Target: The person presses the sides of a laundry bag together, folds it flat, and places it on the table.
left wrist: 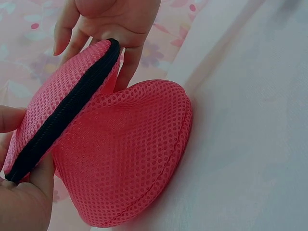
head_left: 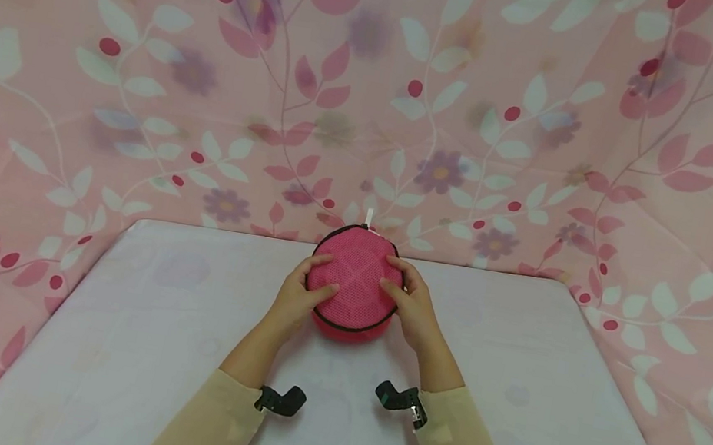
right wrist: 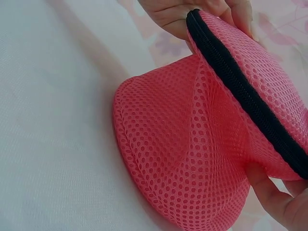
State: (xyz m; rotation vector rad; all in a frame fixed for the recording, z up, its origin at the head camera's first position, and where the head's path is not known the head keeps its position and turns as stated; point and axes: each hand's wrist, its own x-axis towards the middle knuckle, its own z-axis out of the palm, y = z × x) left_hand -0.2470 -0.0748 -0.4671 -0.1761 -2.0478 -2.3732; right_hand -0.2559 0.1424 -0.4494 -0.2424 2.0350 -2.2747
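A round pink mesh laundry bag (head_left: 356, 277) stands on the table, its top tilted toward me. My left hand (head_left: 302, 293) grips it from the left, thumb on the top and fingers round the side. From the right, my right hand (head_left: 414, 308) holds it the same way. A black zipper (left wrist: 72, 106) circles the top edge and looks closed along the part that shows. Below the zipper the mesh side (right wrist: 168, 130) sags in folds, and its base is on the table. A small white tag (head_left: 369, 216) sticks up at the back.
The table (head_left: 187, 320) has a pale cloth cover and ends just behind the bag. Pink floral fabric (head_left: 376, 101) hangs behind it and down both sides. Small black cameras (head_left: 282, 401) sit at the wrists, over the table.
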